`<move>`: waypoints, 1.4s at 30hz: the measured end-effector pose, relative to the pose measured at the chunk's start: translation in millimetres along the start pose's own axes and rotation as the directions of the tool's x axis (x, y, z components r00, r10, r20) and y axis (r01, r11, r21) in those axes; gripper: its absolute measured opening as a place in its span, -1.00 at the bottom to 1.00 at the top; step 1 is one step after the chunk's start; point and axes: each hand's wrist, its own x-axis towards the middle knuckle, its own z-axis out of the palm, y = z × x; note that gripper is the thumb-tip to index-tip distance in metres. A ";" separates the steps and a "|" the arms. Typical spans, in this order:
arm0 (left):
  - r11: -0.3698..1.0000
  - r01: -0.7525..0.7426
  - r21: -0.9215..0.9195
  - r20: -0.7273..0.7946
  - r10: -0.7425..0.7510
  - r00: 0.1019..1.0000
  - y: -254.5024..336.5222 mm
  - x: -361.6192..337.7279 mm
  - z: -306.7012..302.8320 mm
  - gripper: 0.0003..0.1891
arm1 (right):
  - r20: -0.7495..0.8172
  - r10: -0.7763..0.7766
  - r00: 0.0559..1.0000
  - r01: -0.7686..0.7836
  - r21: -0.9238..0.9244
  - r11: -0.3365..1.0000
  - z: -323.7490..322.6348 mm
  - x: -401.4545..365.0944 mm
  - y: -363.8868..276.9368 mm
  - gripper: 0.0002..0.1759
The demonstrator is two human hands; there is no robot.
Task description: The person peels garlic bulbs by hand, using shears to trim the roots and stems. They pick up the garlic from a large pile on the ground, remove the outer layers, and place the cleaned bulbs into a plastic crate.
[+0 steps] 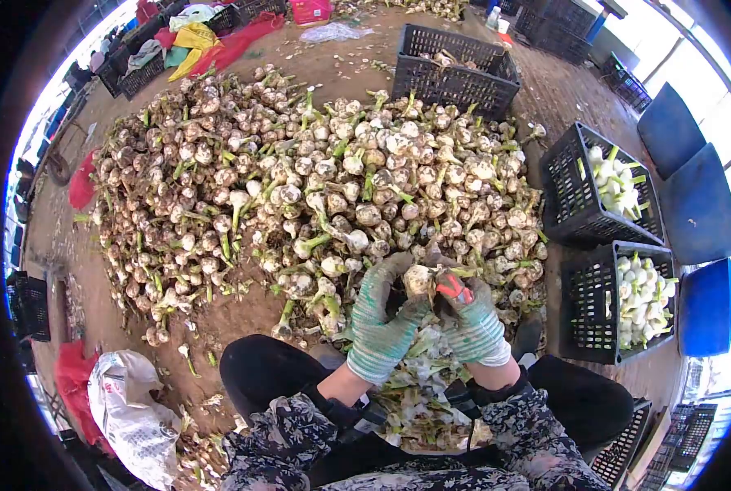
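A dirty garlic bulb (418,281) with a short green stem is between my two gloved hands, above the near edge of a big heap of unpeeled garlic (357,164). My left hand (384,317), in a green and white glove, has its fingers curled round the bulb's left side. On the bulb's right is my right hand (473,319), its fingers closed, with something red (454,288) at the thumb and index finger. Below the hands, peeled skins and leaves (422,380) lie between my knees.
Two black crates, a rear one (582,221) and a nearer one (590,315), hold cleaned garlic on the right. Another black crate (455,86) stands behind the heap. Blue chairs (705,307) line the right side. A white sack (132,409) lies at the lower left.
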 end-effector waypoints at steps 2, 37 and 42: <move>0.987 0.049 -0.154 -0.023 -0.053 0.998 6.4 -1.0 2.5 -0.53 | -0.046 0.083 0.995 -0.076 0.144 0.987 0.0 -1.6 -1.5 -0.53; 0.633 0.605 -0.482 0.463 -0.402 0.790 30.7 2.6 -13.5 -0.51 | 0.381 -0.140 0.914 0.330 -0.496 0.803 -0.2 -34.4 -50.2 -0.68; 0.374 0.809 -0.453 0.754 -0.324 0.572 23.1 1.7 -21.4 -0.45 | 0.409 0.161 0.898 -0.094 -0.178 0.979 -37.9 -32.6 -36.4 -0.61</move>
